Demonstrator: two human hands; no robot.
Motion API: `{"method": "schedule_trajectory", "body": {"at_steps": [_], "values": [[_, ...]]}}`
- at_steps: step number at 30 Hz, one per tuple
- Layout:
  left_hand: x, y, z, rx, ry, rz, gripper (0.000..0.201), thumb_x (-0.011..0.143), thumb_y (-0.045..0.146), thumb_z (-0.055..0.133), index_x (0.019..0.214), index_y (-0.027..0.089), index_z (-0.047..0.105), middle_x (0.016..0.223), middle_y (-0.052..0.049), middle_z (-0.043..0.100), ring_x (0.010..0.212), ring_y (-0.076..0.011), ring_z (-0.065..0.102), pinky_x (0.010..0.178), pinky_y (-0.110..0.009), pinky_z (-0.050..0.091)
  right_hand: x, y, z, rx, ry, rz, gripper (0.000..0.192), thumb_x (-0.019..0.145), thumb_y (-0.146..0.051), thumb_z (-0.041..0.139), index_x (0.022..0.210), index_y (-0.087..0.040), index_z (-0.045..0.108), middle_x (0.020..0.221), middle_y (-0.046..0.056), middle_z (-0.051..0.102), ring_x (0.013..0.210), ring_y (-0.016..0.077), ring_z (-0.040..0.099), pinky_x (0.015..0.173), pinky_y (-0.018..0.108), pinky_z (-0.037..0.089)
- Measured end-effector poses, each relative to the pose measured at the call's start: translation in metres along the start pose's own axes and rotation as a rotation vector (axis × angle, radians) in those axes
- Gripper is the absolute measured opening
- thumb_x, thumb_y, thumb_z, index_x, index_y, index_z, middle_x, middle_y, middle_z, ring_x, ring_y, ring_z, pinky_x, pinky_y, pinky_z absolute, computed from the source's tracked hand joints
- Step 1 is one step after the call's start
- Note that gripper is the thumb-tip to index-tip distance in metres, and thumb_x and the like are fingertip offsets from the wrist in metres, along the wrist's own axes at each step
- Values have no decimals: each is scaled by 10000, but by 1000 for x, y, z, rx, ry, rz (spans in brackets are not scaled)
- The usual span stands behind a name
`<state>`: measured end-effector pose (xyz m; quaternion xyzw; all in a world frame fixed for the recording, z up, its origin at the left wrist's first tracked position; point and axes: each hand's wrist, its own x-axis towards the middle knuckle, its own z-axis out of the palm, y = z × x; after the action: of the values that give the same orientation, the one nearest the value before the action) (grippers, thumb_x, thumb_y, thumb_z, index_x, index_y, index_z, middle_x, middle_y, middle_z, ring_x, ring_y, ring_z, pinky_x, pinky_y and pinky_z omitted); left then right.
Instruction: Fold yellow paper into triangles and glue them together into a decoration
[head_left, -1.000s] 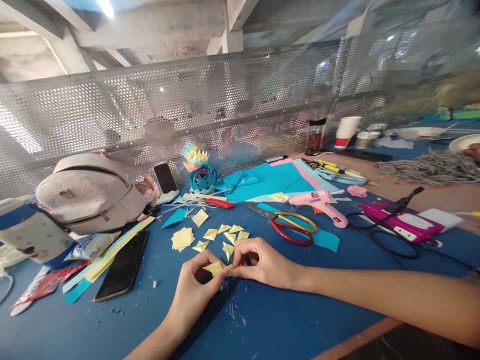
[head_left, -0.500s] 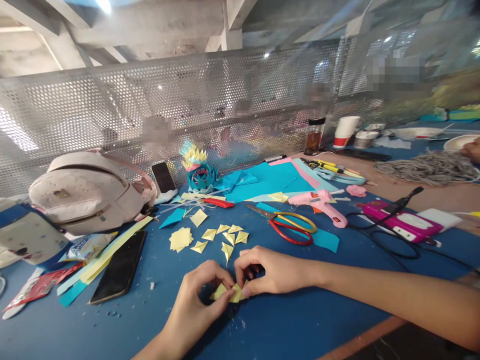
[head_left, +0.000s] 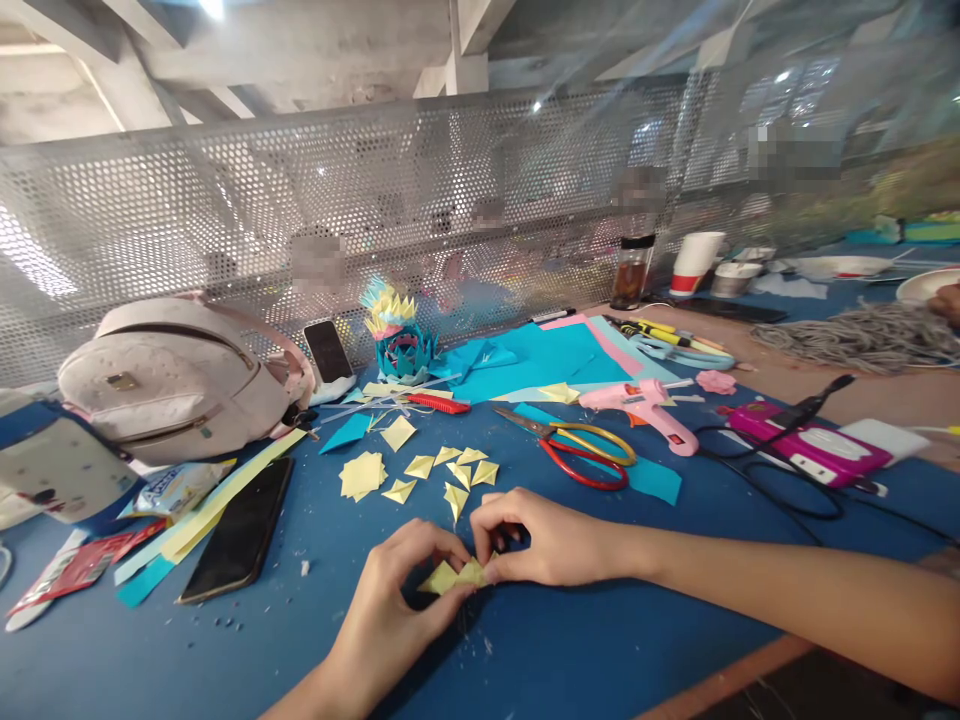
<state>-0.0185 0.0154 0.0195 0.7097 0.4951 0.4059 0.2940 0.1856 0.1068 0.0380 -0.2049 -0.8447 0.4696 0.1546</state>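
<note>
Between my two hands is a piece of folded yellow paper [head_left: 441, 577], just above the blue table. My left hand [head_left: 401, 590] pinches it from the left, thumb in front and fingers behind. From the right, my right hand [head_left: 536, 545] grips its other end between thumb and fingertips, which partly hide it. Beyond my hands lie several small folded yellow paper pieces [head_left: 456, 497]. Left of these is a stack of yellow paper squares [head_left: 362, 475], with a single yellow square [head_left: 398, 432] behind it.
Scissors [head_left: 577, 450] and a pink glue gun [head_left: 637, 405] lie to the right, near a magenta power strip [head_left: 806, 445]. A phone [head_left: 238, 535] and a backpack [head_left: 172, 385] are at left. A blue-and-yellow paper model [head_left: 401, 345] stands at the back beside a red cutter [head_left: 439, 403].
My right hand's fingers have shifted slightly on the folded yellow paper, and the paper is tilted a little differently. Things on the table stay where they were.
</note>
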Motion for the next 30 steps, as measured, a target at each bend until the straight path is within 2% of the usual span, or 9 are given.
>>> {"method": "schedule_trajectory", "body": {"at_steps": [5, 10, 17, 19, 22, 24, 30], "values": [[1, 1, 0, 22, 14, -66, 43, 845, 214, 646, 822, 209, 682, 784, 12, 689, 713, -129, 583, 684, -205, 432, 1, 4, 2, 9, 37, 8, 173, 818, -318, 767, 780, -162, 700, 791, -5, 611, 728, 121, 511, 681, 226, 390], [0, -2, 2, 13, 20, -92, 55, 857, 231, 628, 836, 205, 672, 780, 15, 677, 709, -130, 580, 685, -209, 444, 0, 4, 3, -12, 46, 15, 164, 843, -312, 735, 798, -157, 708, 810, 7, 625, 719, 120, 531, 669, 220, 399], [0, 0, 0, 7, -24, -28, 67, 913, 250, 615, 872, 217, 656, 839, 9, 675, 762, -135, 600, 714, -218, 455, 1, 2, 0, -106, 41, 50, 115, 828, -269, 754, 825, -155, 740, 784, 1, 653, 686, 108, 529, 635, 211, 390], [0, 0, -6, 17, -43, 46, 112, 962, 283, 577, 924, 226, 665, 932, -14, 669, 857, -153, 607, 783, -243, 462, 1, 3, -5, -142, 1, 81, 91, 830, -246, 747, 842, -157, 752, 779, -1, 659, 680, 108, 530, 620, 212, 383], [-2, -4, -17, 119, -95, 261, 197, 1028, 271, 485, 1074, 258, 677, 1068, -45, 640, 984, -184, 593, 868, -298, 449, 1, 4, -11, -218, -64, 100, 47, 831, -213, 739, 853, -176, 758, 815, -5, 670, 721, 116, 549, 637, 217, 383], [-3, -6, -22, 230, -142, 399, 245, 1051, 271, 445, 1161, 274, 664, 1096, -57, 634, 982, -198, 581, 863, -330, 436, -1, 4, -12, -258, -79, 87, 25, 824, -194, 747, 848, -191, 749, 841, -12, 674, 784, 125, 560, 685, 220, 389], [-1, -5, -23, 464, -277, 583, 276, 1056, 292, 436, 1237, 213, 628, 1134, -83, 657, 982, -234, 567, 848, -385, 420, -2, 3, -7, -294, -68, 57, 87, 804, -135, 749, 823, -208, 707, 848, -34, 689, 909, 143, 572, 766, 224, 384]]}}
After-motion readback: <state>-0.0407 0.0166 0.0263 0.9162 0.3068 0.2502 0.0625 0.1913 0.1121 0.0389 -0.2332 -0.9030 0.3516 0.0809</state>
